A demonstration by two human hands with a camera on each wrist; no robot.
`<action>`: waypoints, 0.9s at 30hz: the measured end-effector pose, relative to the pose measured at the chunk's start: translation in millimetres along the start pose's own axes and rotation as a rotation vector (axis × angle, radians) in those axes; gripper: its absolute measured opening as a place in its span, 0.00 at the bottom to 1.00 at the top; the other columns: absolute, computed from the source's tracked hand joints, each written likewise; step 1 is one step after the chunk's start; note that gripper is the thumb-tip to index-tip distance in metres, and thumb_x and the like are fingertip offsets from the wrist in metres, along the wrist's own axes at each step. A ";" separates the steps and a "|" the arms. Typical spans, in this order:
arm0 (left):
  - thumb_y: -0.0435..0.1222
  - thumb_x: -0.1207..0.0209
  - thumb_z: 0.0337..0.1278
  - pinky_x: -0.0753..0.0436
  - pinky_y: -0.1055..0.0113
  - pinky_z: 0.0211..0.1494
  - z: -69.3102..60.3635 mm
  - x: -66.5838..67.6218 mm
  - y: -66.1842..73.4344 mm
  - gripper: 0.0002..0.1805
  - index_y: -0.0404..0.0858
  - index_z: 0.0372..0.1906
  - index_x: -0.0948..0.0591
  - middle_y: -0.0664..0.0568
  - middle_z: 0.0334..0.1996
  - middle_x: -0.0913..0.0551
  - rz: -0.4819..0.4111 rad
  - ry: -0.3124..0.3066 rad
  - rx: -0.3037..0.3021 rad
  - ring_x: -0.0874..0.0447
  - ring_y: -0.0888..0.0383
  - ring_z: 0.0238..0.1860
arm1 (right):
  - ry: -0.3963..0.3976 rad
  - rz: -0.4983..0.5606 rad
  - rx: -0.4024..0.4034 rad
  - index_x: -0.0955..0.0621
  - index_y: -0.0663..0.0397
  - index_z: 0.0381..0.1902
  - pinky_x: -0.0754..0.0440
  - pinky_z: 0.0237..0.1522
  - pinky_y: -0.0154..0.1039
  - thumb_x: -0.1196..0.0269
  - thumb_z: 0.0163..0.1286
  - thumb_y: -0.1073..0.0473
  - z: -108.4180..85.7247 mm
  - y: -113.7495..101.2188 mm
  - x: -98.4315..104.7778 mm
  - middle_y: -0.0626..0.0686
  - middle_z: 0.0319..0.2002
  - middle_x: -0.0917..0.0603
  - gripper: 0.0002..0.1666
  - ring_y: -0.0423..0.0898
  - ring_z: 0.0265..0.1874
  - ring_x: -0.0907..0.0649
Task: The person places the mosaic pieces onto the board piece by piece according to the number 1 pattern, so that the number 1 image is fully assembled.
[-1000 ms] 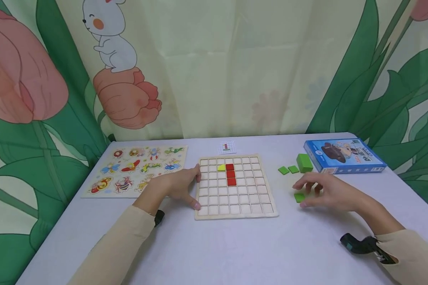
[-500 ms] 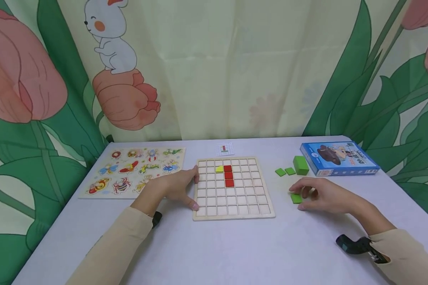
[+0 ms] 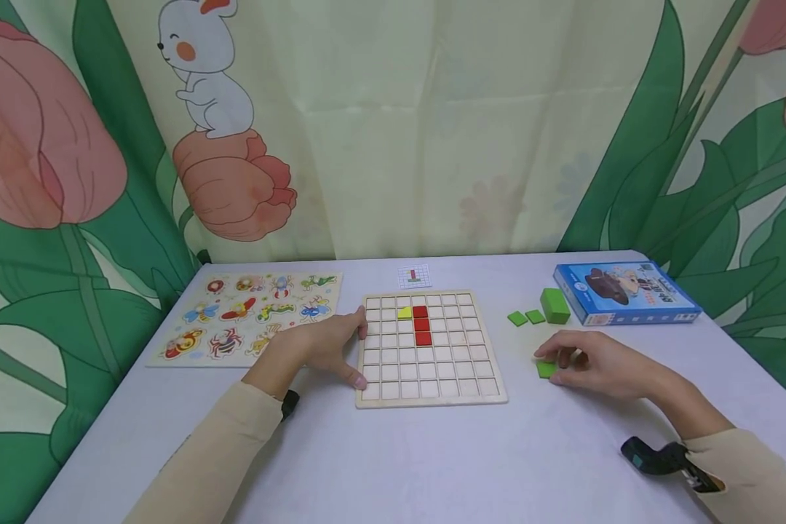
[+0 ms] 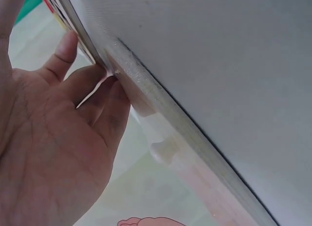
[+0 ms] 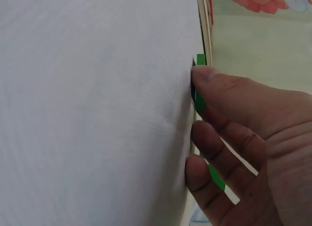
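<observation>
A wooden grid board [image 3: 432, 400] lies flat mid-table. Three red tiles [image 3: 422, 325] form a column in it, with one yellow tile [image 3: 404, 313] left of the top one. Against the board's left edge rests my left hand [image 3: 321, 351], thumb and fingers spread; the left wrist view shows the fingertips meeting that edge. To the right of the board, my right hand [image 3: 605, 364] pinches a green tile [image 3: 545, 370] between thumb and index finger, low over the cloth. In the right wrist view the thumb covers part of the green tile [image 5: 200, 100].
Two more green tiles [image 3: 517, 319] and a green block [image 3: 555, 306] stand behind my right hand, next to a blue box [image 3: 629, 291]. A small pattern card [image 3: 414, 276] lies behind the board. An insect picture puzzle [image 3: 236, 313] occupies the left side.
My right hand has lowered slightly and its thumb and index finger have closed in on the green tile. My left hand stays on the board's edge. The head view has shifted a little.
</observation>
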State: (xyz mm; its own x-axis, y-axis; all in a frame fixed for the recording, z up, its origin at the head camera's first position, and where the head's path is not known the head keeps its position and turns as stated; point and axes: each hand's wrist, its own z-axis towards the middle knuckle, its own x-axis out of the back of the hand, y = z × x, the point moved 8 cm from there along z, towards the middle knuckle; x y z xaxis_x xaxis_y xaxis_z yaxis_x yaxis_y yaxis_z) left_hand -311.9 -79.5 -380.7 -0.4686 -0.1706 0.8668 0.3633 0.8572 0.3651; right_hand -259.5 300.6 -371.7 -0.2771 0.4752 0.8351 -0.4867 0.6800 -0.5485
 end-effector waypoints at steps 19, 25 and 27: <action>0.59 0.19 0.34 0.30 0.58 0.56 1.8 0.3 4.3 0.45 0.48 0.56 0.32 0.49 0.52 0.26 -0.008 0.000 -0.018 0.29 0.53 0.53 | -0.001 0.046 0.004 0.19 0.45 0.59 0.19 0.44 0.35 0.35 0.74 0.58 4.6 -8.8 3.2 0.42 0.49 0.17 0.17 0.38 0.44 0.20; 0.60 0.19 0.33 0.30 0.58 0.58 1.5 -1.2 1.2 0.47 0.48 0.58 0.32 0.50 0.54 0.26 -0.009 -0.002 -0.003 0.30 0.54 0.54 | 0.040 0.041 0.049 0.18 0.48 0.59 0.17 0.44 0.36 0.32 0.72 0.58 16.5 -20.4 8.2 0.40 0.47 0.17 0.18 0.38 0.43 0.20; 0.60 0.19 0.33 0.29 0.58 0.58 1.4 -1.1 -0.1 0.47 0.48 0.58 0.32 0.50 0.54 0.26 -0.007 0.001 0.003 0.30 0.54 0.54 | 0.052 0.038 0.076 0.17 0.50 0.59 0.17 0.43 0.36 0.32 0.72 0.58 22.3 -25.7 11.1 0.40 0.46 0.18 0.19 0.39 0.42 0.20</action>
State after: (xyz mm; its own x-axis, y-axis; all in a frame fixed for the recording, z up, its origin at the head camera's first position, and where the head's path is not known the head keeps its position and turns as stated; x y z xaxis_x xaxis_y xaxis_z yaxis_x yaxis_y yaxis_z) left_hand -312.5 -78.7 -382.1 -0.4704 -0.1774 0.8644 0.3577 0.8571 0.3706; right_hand -268.5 276.0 -347.4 -0.2544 0.5295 0.8093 -0.5386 0.6174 -0.5733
